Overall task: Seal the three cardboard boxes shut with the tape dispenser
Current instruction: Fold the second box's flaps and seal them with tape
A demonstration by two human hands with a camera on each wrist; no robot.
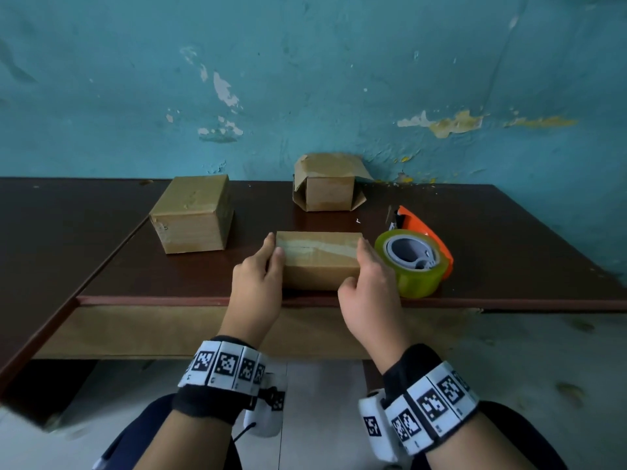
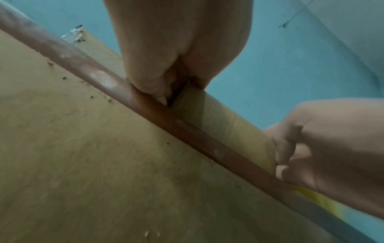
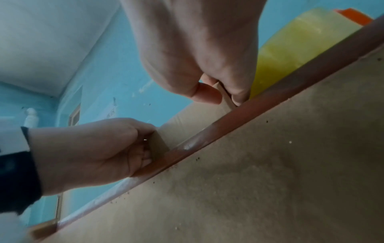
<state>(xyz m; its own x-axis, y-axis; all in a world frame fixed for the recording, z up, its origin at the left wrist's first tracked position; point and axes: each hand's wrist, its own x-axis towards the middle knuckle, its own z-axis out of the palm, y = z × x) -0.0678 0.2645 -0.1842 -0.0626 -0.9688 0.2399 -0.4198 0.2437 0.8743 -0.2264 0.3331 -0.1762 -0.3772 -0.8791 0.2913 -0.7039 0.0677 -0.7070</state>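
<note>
Right now both hands sit on the near box (image 1: pixel 319 262) at the front edge of the bench (image 1: pixel 492 239). The left hand (image 1: pixel 259 283) has its grip clamped on the box's left end, fingers over the top edge and thumb at the side; the right hand (image 1: pixel 368 283) grips the right end the same way, thumb on the front face. A strip of tape runs along the box's top seam. Just beside the right hand lies the tape dispenser (image 1: pixel 419 259), orange body with a yellowish roll, touching neither hand. Further back, a closed box (image 1: pixel 193 212) stands to the left, and an open-flapped box (image 1: pixel 327 183) stands against the blue wall (image 1: pixel 305 79)
</note>
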